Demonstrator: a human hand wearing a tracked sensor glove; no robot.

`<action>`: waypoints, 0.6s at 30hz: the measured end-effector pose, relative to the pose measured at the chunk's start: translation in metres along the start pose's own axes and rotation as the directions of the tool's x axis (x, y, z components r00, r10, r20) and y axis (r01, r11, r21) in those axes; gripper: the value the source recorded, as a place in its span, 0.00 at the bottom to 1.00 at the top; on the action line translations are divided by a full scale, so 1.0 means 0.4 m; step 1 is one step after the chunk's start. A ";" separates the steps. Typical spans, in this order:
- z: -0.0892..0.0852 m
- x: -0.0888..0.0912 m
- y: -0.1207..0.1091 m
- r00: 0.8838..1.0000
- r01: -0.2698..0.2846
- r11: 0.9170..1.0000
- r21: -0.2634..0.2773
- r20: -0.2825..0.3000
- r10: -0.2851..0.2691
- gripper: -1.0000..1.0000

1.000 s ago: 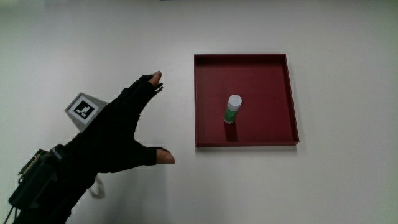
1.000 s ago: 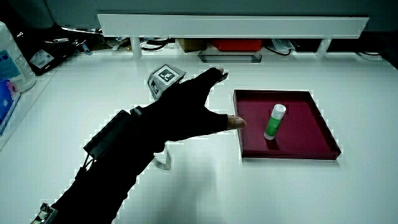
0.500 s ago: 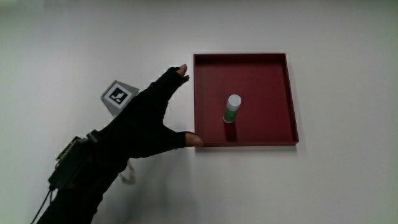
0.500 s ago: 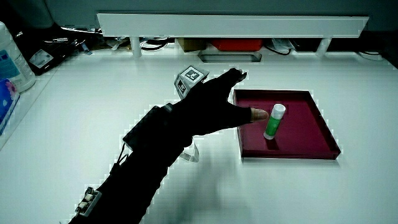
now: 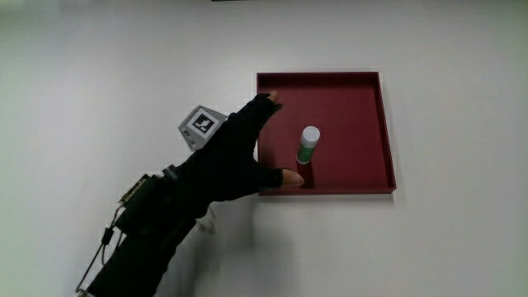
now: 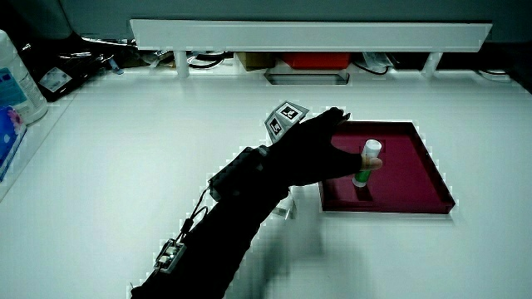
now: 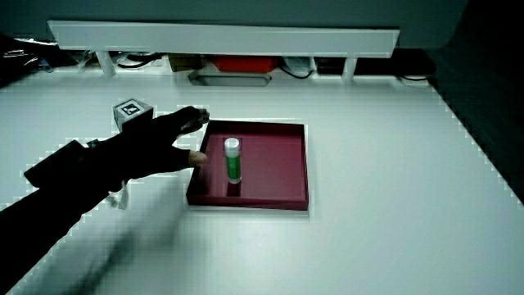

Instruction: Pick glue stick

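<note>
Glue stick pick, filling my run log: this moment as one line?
hand: open, over red square tray's edge | green white-capped glue stick: upright in tray, ungrasped

Laboratory or test-bench setting. A plain white table ends at a low white partition, under which cables, a red box and a grey tray are stored. A labelled white bottle stands at the table's edge. The gloved hand carries a patterned tracking cube, with a wired unit on the forearm.
</note>
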 end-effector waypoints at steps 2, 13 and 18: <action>-0.014 -0.004 0.016 1.000 -0.008 1.000 -0.011 0.008 0.008 0.50; -0.077 -0.026 0.089 1.000 -0.010 1.000 -0.016 -0.010 0.010 0.50; -0.093 -0.026 0.106 0.999 -0.019 1.000 -0.015 -0.029 0.018 0.50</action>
